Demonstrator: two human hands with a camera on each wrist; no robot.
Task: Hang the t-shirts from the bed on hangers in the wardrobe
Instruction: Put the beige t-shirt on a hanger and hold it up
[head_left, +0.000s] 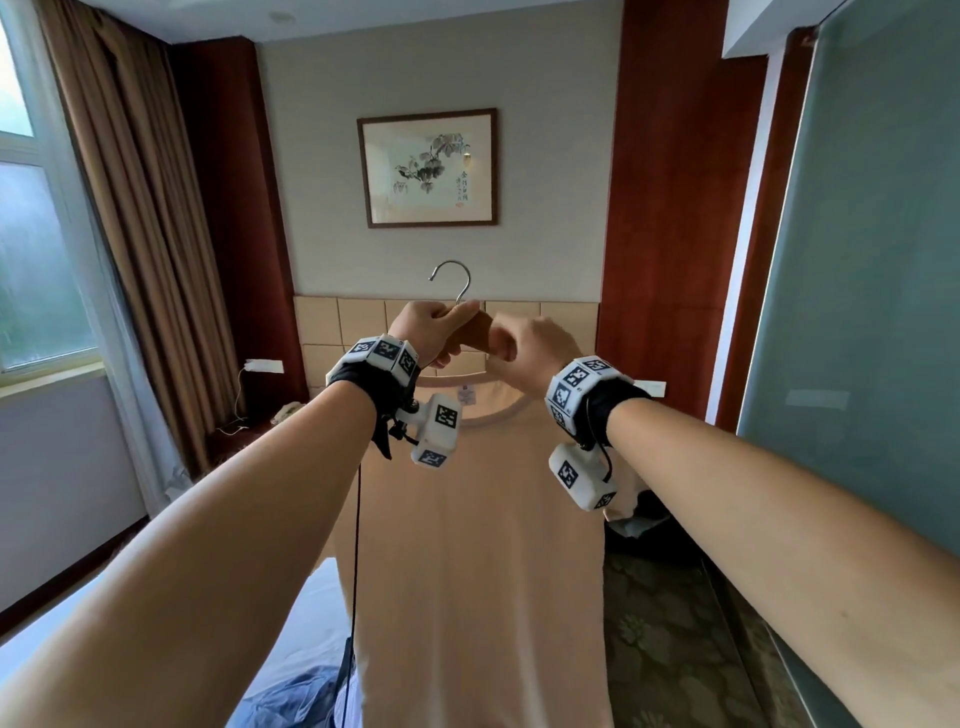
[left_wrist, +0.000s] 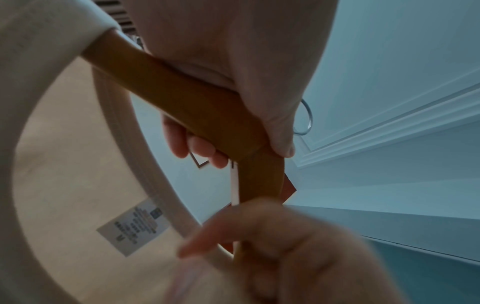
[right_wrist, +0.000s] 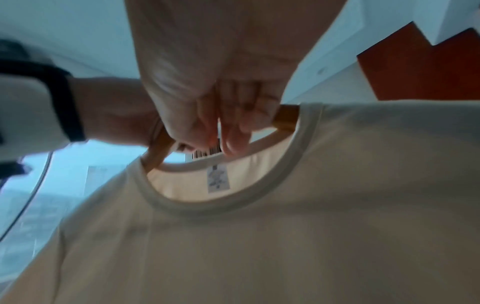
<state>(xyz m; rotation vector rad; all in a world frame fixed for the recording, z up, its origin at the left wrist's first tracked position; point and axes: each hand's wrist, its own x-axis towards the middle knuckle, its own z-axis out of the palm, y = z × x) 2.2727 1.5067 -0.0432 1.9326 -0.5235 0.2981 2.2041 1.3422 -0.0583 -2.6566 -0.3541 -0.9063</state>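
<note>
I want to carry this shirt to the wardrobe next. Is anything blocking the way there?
Cannot tell: no wardrobe shows in any view. Both hands hold the hanger, and the shirt hangs free above the bed.

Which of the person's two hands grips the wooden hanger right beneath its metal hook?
The left hand: it holds the hanger just under the hook, while the right hand sits lower, by the t-shirt collar.
</note>
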